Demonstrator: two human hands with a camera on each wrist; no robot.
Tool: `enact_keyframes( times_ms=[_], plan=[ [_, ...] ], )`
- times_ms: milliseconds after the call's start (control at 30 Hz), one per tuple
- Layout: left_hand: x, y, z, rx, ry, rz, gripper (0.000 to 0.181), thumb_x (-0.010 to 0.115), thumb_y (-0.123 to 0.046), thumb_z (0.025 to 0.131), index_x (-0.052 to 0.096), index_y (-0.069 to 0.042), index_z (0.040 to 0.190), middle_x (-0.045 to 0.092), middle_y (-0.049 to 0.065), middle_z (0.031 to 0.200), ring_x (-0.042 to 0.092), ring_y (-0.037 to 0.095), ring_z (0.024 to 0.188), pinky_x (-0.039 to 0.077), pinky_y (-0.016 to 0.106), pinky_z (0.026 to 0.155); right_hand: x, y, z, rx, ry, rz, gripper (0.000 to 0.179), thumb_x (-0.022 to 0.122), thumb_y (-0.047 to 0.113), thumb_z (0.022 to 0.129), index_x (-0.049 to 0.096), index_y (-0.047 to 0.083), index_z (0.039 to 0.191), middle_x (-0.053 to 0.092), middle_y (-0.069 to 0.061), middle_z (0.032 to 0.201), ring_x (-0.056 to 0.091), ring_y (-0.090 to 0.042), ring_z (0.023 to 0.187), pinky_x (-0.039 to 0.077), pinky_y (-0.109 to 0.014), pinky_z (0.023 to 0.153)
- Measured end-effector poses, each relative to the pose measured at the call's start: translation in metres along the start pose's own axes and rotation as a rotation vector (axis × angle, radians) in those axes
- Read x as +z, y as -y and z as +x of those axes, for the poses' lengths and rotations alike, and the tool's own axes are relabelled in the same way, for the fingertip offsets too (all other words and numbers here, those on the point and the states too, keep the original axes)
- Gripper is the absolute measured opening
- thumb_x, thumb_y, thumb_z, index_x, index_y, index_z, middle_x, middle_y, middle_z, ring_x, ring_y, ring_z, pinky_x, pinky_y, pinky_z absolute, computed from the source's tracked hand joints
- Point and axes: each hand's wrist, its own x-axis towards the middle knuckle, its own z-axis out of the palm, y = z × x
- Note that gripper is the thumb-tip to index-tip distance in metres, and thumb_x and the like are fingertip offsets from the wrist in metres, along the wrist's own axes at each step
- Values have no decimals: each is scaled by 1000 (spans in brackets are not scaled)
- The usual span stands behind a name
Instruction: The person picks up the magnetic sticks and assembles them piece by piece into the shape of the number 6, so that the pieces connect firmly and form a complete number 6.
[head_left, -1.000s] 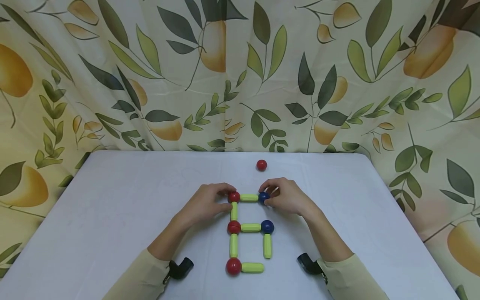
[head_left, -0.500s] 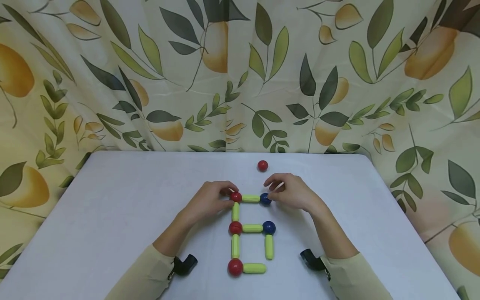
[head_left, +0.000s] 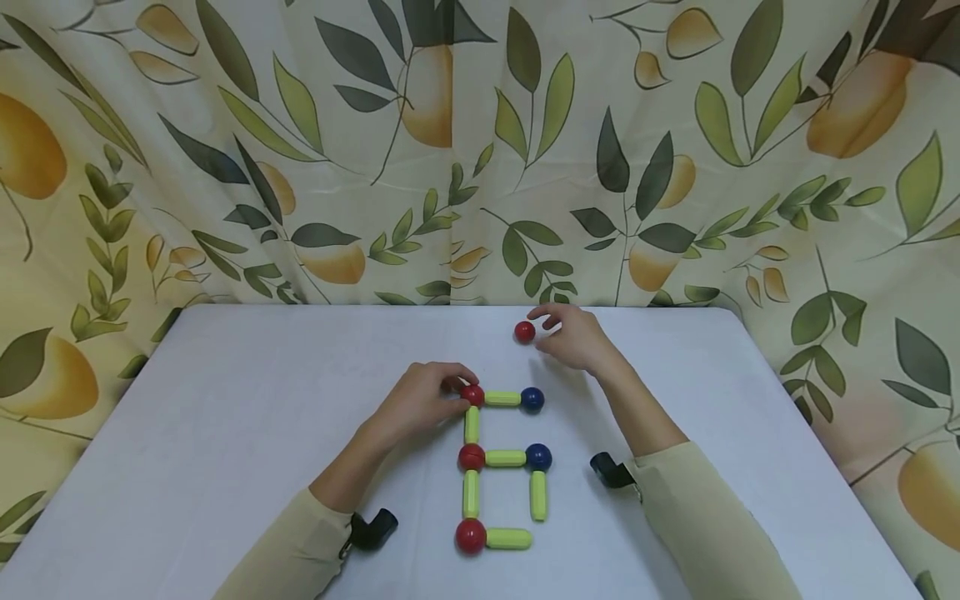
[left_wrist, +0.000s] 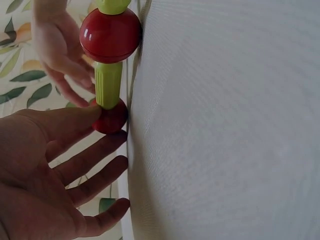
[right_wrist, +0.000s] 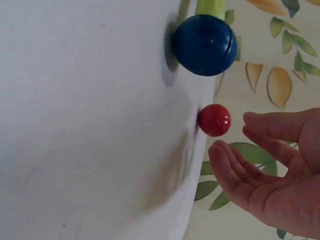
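Note:
My left hand (head_left: 422,400) pinches the far-left red ball (head_left: 472,395) of a flat frame between thumb and forefinger, its other fingers spread in the left wrist view. Lime-green rods, such as the far crossbar (head_left: 502,399), join the red balls down the left side to two blue balls, the far one (head_left: 532,400) and the nearer one (head_left: 538,457). Farther back lies a loose red ball (head_left: 525,332). My right hand (head_left: 576,337) is just to its right with thumb and fingers parted; in the right wrist view a gap separates the fingertips from the loose ball (right_wrist: 215,120).
The white tabletop (head_left: 262,375) ends at a back edge close behind the loose ball, where a leaf-and-fruit patterned curtain (head_left: 540,167) hangs. A rod (head_left: 538,497) extends toward me from the nearer blue ball; another (head_left: 508,538) extends right from the nearest red ball (head_left: 471,536).
My right hand has let go of the far blue ball and moved away from me to the loose red ball. My left hand stays at the far-left red ball.

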Motion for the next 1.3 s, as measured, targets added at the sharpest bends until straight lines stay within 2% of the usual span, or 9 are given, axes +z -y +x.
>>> enact_keyframes(
  times_ms=[233,633,1000,1300],
  plan=[
    [2,1,3,-2,17,-13,29,80,-16,92,75,-22,120,75,-2,108,64,19,104,57,37,93,8,-7,17,-52,20,-35,55,69,7,93,59,11,147,58,-25,144,60,-45,125,53,-56,101],
    [3,-1,3,-8,12,-4,27,79,-16,92,76,-23,119,74,-3,105,64,20,102,56,39,93,13,-11,21,-34,23,-14,35,71,4,92,70,8,127,68,-20,126,64,-37,115,54,-47,95],
    [1,2,2,-10,-1,-11,27,79,-15,92,76,-23,118,75,-3,105,64,20,104,55,40,95,10,-16,6,-55,7,-10,31,70,4,91,72,8,121,72,-18,119,69,-35,108,55,-48,94],
    [0,4,1,2,-10,-19,27,79,-14,92,76,-23,117,75,-2,104,64,20,104,54,41,95,6,-23,-23,-35,1,7,31,72,6,93,70,9,124,70,-17,120,68,-32,104,56,-46,92]
  ],
)
